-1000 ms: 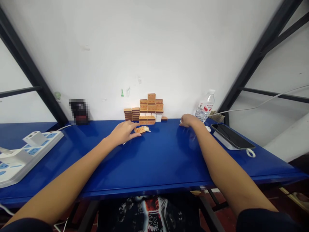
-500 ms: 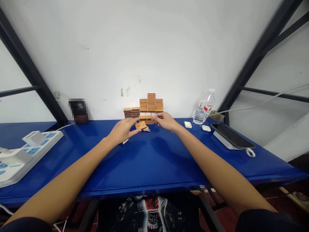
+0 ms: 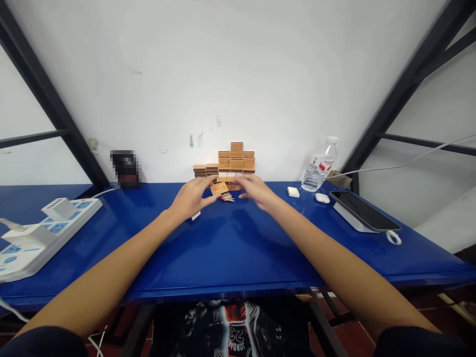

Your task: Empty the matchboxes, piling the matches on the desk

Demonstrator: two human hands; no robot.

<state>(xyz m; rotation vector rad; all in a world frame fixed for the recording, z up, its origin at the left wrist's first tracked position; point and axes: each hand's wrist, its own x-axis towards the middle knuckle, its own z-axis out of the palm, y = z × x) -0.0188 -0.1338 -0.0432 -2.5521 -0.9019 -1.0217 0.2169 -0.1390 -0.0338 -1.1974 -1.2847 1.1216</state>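
two hands meet near the table's point(image 3: 238, 248) far edge, just in front of a stack of matchboxes point(image 3: 231, 162) set against the wall. left hand point(image 3: 192, 197) grips a single matchbox point(image 3: 219, 188) between thumb and fingertips, box tilted and raised slightly off the blue surface. right hand point(image 3: 256, 190) is just beside it, fingers loosely curled toward the box; cannot tell whether it touches the box or holds anything. loose matches point(image 3: 227, 197) lie on the table directly under the held box. a small white piece point(image 3: 195, 215) sits by the left wrist. toward the far right corner: small white block point(image 3: 293, 192), earbud case point(image 3: 322, 198), water bottle point(image 3: 320, 166), phone point(image 3: 365, 210) on a stand. power strip point(image 3: 40, 233) rests at the left edge.
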